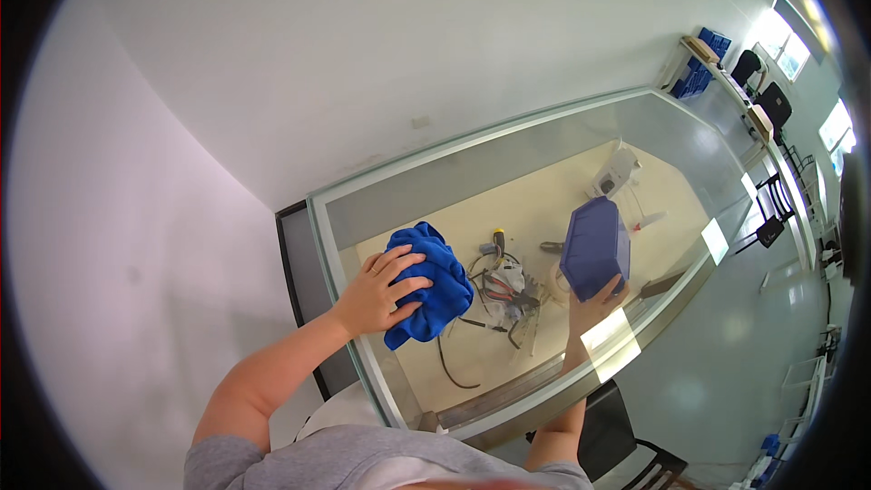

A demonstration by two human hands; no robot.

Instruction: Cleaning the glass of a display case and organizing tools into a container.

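Observation:
My left hand point(376, 295) lies over a bunched bright blue cloth point(435, 281) above the glass top point(508, 159) of a display table, its fingers curled into the folds. To the right, my right hand point(599, 301) grips the near end of a blue-violet plastic bin point(594, 249). That forearm appears to pass under the table's front rail, with the bin seen through the glass. On the cream shelf below the glass lies a jumble of tools: red-handled pliers point(497, 290), a screwdriver with a yellow-and-black handle point(498, 240), black cables point(446, 367) and clear plastic bags.
A white box point(615, 172) stands toward the shelf's far right. A metal frame point(399, 417) borders the glass. Beside my right arm is a black chair point(612, 436). White walls rise at the left and back; desks, blue crates point(694, 77) and more chairs line the far right.

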